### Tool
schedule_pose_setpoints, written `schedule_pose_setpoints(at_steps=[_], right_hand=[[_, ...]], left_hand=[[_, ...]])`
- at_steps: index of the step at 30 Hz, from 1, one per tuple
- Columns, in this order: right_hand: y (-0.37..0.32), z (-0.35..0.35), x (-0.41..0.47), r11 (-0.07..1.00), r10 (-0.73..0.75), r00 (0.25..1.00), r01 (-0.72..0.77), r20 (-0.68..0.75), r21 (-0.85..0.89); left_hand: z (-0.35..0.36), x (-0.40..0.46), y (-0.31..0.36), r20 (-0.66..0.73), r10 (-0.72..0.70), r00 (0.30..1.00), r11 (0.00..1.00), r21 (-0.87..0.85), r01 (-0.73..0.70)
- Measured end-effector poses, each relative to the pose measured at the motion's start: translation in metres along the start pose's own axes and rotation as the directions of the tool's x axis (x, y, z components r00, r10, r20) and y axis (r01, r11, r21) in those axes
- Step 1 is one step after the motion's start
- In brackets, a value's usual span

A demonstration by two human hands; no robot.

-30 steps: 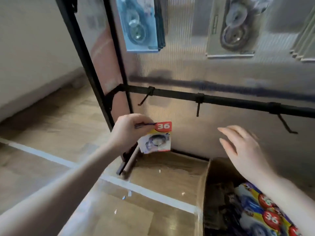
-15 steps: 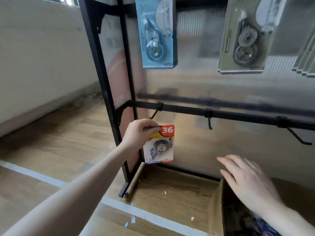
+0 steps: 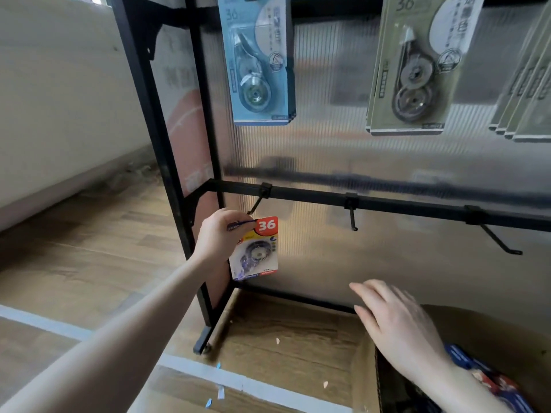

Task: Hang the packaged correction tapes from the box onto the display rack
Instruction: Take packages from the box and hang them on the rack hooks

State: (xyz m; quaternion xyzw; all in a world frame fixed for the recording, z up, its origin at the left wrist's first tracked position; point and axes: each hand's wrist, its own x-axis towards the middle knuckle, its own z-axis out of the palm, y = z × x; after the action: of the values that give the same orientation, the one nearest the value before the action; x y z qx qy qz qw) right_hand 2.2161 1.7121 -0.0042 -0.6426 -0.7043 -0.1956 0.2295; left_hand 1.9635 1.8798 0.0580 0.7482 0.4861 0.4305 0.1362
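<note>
- Two bare hands: left hand point(image 3: 219, 236), right hand point(image 3: 399, 326).
- One small yellow-and-red carded correction tape pack marked 36 point(image 3: 258, 248), pinched by the left hand.
- One black metal display rack point(image 3: 143, 99).
- Three black wire hooks on its lower bar: point(image 3: 257, 201), point(image 3: 352, 214), point(image 3: 501, 241).
- One blue carded pack stack point(image 3: 258, 59); one grey-green stack point(image 3: 414, 70); further grey-green packs at the right edge point(image 3: 527, 93), count unclear.
- One brown cardboard box point(image 3: 365, 380).

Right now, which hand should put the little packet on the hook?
The left hand. It already pinches the packet by its top, just under the leftmost hook. The right hand is open and empty, low over the box.
</note>
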Motion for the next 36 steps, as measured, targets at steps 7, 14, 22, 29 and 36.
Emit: schedule_pose_setpoints(at_steps=[7, 14, 22, 29, 36], right_hand=[[-0.005, 0.01, 0.0, 0.999, -0.021, 1.0, 0.021, -0.001, 0.051], [0.001, 0.016, -0.001, 0.999, -0.011, 1.0, 0.011, 0.004, 0.052], [0.013, 0.023, -0.005, 0.999, 0.039, 0.999, -0.039, 0.033, 0.022], [0.016, 0.03, -0.008, 1.0, 0.026, 0.999, -0.026, 0.031, 0.013], [0.023, 0.032, -0.012, 0.999, 0.032, 0.996, -0.032, 0.082, 0.004]], left_hand=[[-0.004, -0.002, 0.007, -0.135, 0.165, 0.977, 0.985, 0.071, -0.157], [-0.002, 0.003, 0.006, -0.131, 0.065, 0.989, 0.995, -0.071, -0.075], [-0.006, 0.011, 0.005, -0.041, 0.003, 0.999, 0.991, -0.133, -0.008], [-0.008, 0.016, 0.005, 0.061, 0.102, 0.993, 0.994, 0.024, -0.104], [0.0, 0.028, -0.006, 0.094, 0.089, 0.992, 0.995, 0.045, -0.093]])
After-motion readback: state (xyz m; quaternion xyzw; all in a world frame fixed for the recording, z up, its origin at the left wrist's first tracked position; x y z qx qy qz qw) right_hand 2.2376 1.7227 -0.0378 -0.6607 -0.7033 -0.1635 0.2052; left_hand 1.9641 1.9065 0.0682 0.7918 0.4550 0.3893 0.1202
